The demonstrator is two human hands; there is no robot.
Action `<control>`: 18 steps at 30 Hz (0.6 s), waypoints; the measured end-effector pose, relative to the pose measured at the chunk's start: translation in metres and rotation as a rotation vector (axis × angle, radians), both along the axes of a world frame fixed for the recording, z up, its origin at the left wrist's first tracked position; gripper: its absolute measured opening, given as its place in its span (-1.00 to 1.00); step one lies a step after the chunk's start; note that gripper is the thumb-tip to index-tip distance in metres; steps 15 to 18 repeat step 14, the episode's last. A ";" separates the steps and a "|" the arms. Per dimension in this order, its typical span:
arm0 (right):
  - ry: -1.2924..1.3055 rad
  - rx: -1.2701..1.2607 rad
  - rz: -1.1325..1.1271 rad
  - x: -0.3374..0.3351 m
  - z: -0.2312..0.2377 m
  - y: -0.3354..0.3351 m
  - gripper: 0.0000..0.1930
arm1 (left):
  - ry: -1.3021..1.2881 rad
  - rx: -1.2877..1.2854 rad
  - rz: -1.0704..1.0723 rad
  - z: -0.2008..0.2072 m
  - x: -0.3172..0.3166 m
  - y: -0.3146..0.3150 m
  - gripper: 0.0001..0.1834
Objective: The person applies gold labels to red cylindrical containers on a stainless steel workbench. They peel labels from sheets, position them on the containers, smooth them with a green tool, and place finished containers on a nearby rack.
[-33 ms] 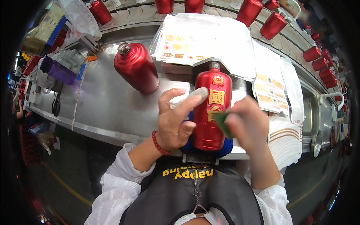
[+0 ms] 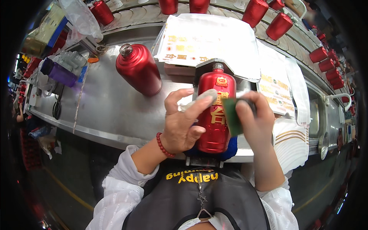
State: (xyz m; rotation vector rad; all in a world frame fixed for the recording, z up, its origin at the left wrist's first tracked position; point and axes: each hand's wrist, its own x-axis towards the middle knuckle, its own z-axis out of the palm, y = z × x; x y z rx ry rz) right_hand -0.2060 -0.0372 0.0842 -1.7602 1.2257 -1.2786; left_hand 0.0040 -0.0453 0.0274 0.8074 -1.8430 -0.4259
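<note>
A red bottle (image 2: 214, 134) with raised gold characters lies on a blue cushioned rest (image 2: 231, 148), its clear neck pointing away from me. My left hand (image 2: 181, 122) is open beside it, fingers apart; the index finger, in a whitish fingertip cover, touches the bottle by the characters. In my right hand (image 2: 256, 120), fingers and thumb pinch a flat green scraper (image 2: 232, 117) at the bottle's right side. The scraper and hand hide part of that side; whether its edge touches the bottle I cannot tell. Another red bottle (image 2: 141, 71), without visible characters, stands to the left.
White sheets with gold label characters (image 2: 207, 38) lie behind the bottle, and more sheets (image 2: 276, 88) at right. A conveyor (image 2: 130, 17) carrying several red bottles curves along the back. At left are a purple drink bottle (image 2: 61, 73) and black scissors (image 2: 57, 107).
My right hand has shifted slightly up and right, and the green scraper has turned more upright. My left hand has barely moved, its index fingertip still on the bottle.
</note>
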 end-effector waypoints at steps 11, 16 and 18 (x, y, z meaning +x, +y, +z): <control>-0.290 0.214 -0.213 -0.008 -0.052 -0.011 -0.75 | -0.235 -0.043 -0.049 0.003 0.006 -0.026 -0.28; -0.328 0.227 -0.208 -0.010 -0.055 -0.008 -0.75 | -0.470 -0.244 -0.191 -0.001 0.016 -0.019 -0.32; -0.328 0.227 -0.208 -0.010 -0.055 -0.008 -0.75 | -0.470 -0.244 -0.191 -0.001 0.016 -0.019 -0.32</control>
